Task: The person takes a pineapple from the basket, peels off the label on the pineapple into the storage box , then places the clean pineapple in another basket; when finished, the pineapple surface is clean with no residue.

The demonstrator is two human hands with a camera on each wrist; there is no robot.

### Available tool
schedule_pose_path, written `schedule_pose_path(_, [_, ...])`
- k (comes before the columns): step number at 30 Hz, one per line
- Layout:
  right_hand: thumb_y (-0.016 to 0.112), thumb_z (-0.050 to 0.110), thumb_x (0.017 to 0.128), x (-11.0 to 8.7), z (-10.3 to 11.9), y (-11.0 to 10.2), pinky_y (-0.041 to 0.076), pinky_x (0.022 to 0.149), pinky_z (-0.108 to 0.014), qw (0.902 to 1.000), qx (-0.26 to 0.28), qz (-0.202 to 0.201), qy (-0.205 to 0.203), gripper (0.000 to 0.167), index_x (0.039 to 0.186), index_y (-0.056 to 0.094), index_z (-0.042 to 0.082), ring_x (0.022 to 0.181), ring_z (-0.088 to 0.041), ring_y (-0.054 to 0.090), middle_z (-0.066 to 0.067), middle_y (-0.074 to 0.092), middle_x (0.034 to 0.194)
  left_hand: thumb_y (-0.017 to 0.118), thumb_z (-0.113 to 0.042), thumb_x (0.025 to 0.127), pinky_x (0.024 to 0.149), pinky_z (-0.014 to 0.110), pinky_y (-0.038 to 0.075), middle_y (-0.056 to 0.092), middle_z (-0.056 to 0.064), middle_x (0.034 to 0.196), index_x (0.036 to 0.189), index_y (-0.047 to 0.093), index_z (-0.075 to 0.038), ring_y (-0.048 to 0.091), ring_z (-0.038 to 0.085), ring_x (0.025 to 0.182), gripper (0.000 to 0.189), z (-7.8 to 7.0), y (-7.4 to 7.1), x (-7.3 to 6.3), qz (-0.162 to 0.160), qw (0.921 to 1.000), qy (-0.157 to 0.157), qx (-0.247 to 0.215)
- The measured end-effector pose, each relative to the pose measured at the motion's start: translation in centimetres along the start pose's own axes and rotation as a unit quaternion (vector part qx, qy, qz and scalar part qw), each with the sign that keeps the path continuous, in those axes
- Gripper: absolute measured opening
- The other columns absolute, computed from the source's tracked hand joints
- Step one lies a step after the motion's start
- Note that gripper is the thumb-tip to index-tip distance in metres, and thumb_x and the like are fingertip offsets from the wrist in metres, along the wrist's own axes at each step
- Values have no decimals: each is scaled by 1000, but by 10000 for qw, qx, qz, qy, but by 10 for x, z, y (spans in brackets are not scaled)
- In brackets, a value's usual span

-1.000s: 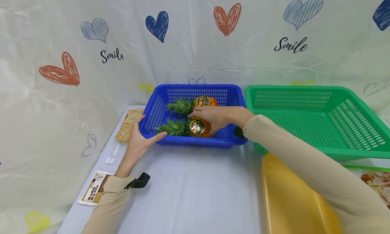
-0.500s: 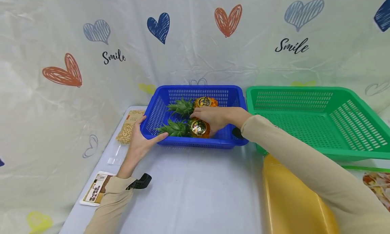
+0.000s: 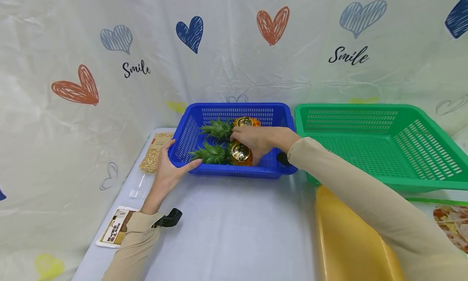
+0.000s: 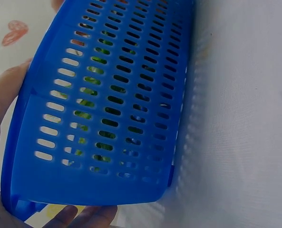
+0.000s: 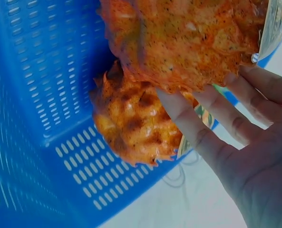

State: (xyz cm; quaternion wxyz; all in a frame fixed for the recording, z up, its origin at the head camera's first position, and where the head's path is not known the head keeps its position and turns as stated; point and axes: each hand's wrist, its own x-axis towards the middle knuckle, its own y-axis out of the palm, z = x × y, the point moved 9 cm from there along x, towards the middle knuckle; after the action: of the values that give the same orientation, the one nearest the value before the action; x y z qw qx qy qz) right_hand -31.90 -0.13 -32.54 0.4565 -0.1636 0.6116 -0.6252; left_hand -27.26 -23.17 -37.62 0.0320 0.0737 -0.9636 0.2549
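Note:
Two pineapples with orange spiky bodies, green crowns and shiny labels lie side by side in a blue plastic basket [image 3: 237, 170], crowns to the left. My right hand [image 3: 256, 139] reaches over the front pineapple [image 3: 241, 152] and grips its body. In the right wrist view, the fingers press along this pineapple's side. The back pineapple [image 5: 136, 128] lies just beyond, partly covered by the hand in the head view. My left hand [image 3: 168, 171] holds the basket's front left corner, thumb along the front rim and fingers round the left side.
A green basket [image 3: 365, 151] stands right beside the blue one. In front of it lies a golden-yellow packet [image 3: 351, 236], partly under my right sleeve. At the left table edge are a bag of pale kernels [image 3: 150, 157] and a labelled packet [image 3: 115, 228].
The front pineapple has shifted very slightly to the right with my right hand on it. My left hand keeps its hold on the blue basket.

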Motion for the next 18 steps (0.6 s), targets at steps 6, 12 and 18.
schedule_pose_path(6, [94,26,78,-10,-2,-11,42,116,-47,9996,145,-196,-103,98,154,40,-3,139,-34,45,-20,41,154,89,-39,82,124,57,25,26,17,168,165,23,-11,27,36,154,109,0,-1,0,-22,10000,29,30])
schedule_pose_path(12, [96,28,75,-24,-5,-29,43,115,-46,9980,205,-549,-217,96,150,44,-2,134,-32,48,-17,46,147,89,-37,83,125,56,23,26,17,168,164,24,-10,27,35,154,108,0,0,0,-35,10000,39,-12])
schedule_pose_path(18, [97,29,73,-52,-4,-54,47,111,-47,9955,188,-911,-188,97,149,46,-2,129,-31,51,-17,48,142,89,-39,83,125,57,22,24,16,169,164,24,-12,24,35,155,107,0,0,-1,-19,10000,-8,-13])
